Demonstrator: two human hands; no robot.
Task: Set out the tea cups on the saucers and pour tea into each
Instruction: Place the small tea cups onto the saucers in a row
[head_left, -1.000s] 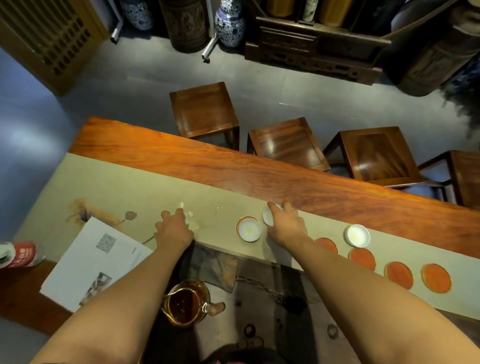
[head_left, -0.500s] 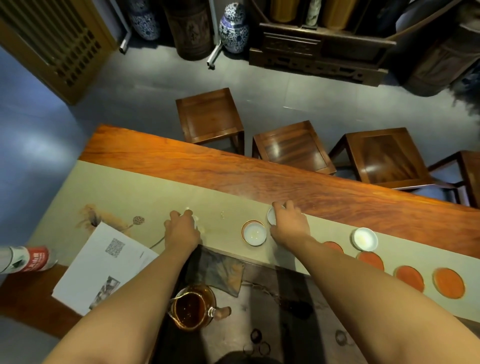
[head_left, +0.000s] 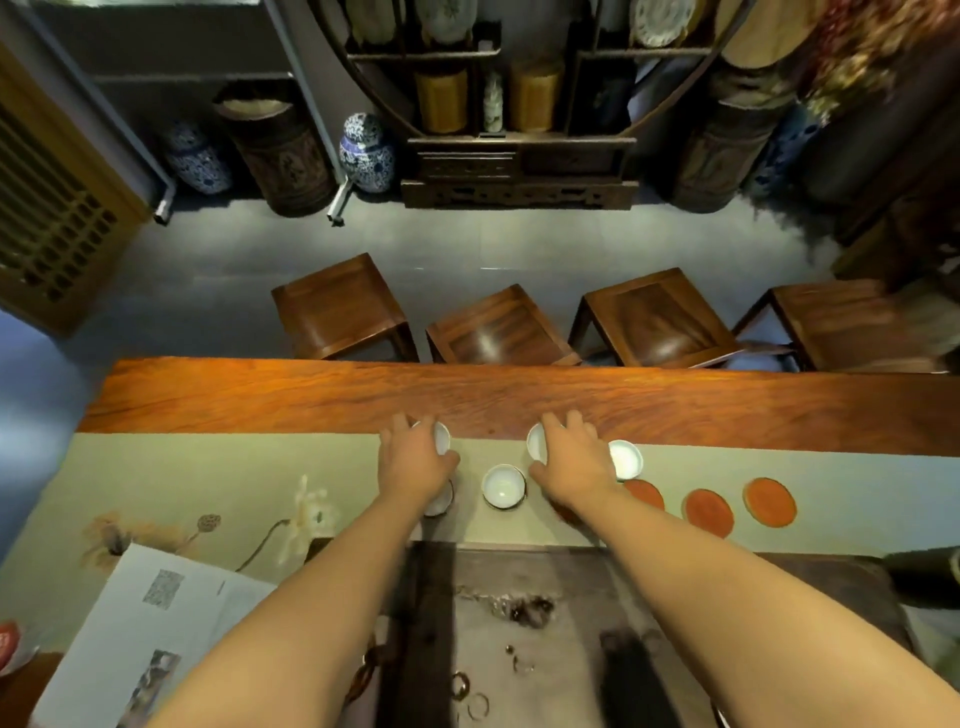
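The room is dim, with warm light falling on the wooden bench (head_left: 519, 400), whose polished red top glows brightest along the middle. Sheen marks the stool seats (head_left: 498, 338). The white tea cups (head_left: 503, 486) show pale and slightly overexposed. Wide-angle distortion bends the shelves (head_left: 519, 93) and floor edges. Soft blur covers the corners and the paper sheet (head_left: 156, 623).

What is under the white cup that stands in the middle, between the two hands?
The middle cup stands on a saucer: only a thin brown edge shows at its right side. The cup covers the rest. Inside, the cup looks white and empty.
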